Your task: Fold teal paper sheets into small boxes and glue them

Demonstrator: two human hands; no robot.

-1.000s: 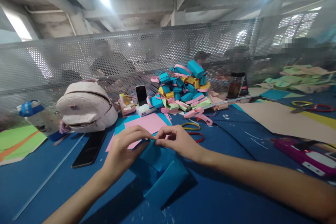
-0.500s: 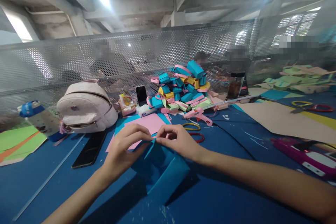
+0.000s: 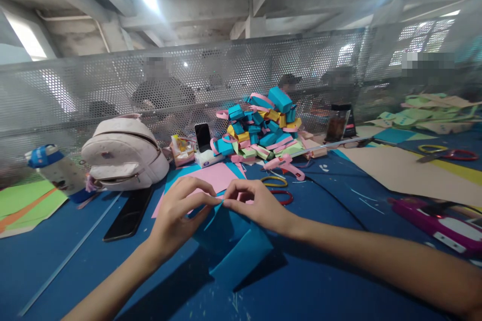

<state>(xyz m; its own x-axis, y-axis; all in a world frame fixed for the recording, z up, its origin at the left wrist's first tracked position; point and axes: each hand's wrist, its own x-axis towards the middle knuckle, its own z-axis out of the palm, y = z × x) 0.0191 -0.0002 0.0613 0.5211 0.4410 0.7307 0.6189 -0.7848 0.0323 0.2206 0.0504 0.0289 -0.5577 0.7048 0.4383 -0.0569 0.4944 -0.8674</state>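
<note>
A folded piece of blue paper (image 3: 241, 253), shaped like a partly formed box, is held above the blue table (image 3: 316, 281). My left hand (image 3: 183, 210) pinches its upper edge between thumb and fingers. Right beside it, my right hand (image 3: 256, 205) grips the same edge, fingertips almost meeting the left ones. The fingers hide part of the pinched fold. Behind my hands lie pink paper sheets (image 3: 214, 178) and scissors with yellow and red handles (image 3: 280, 196), their blades mostly out of sight.
A pink glue gun (image 3: 284, 164) lies before a heap of blue, yellow and pink paper boxes (image 3: 263, 125). To the left are a black phone (image 3: 130, 214), a pale backpack (image 3: 126, 153) and a bottle (image 3: 60, 173). A magenta device (image 3: 437, 223) and beige sheet (image 3: 402, 170) lie right.
Both hands keep their pinch on the blue paper. The paper has tilted very slightly; the surrounding things stay where they were.
</note>
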